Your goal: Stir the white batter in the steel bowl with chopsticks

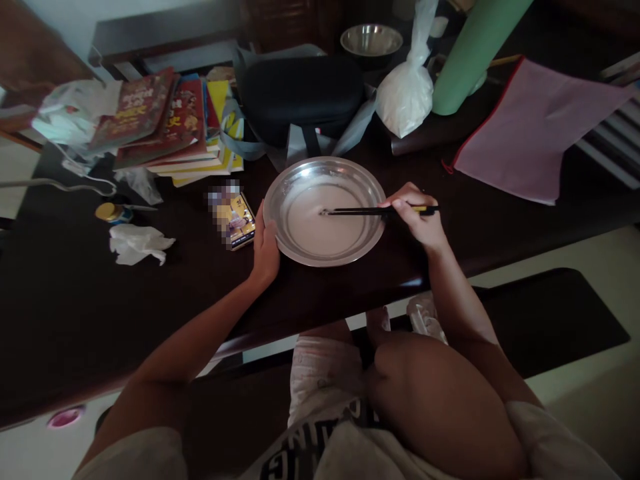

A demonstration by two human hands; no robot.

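Here the right hand (417, 217) grips black chopsticks (373, 211); they lie flat, tips pointing away to its left, in the white liquid. The left hand (265, 250) is open against the bowl (280, 230) rim.

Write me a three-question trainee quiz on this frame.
1. True or false: the left hand rests on the rim of the steel plate.
2. What does the right hand hold? A chopsticks B spoon C knife
3. Where do the tips of the chopsticks lie?

Key: 1 true. 2 A. 3 In the whitish liquid in the plate.
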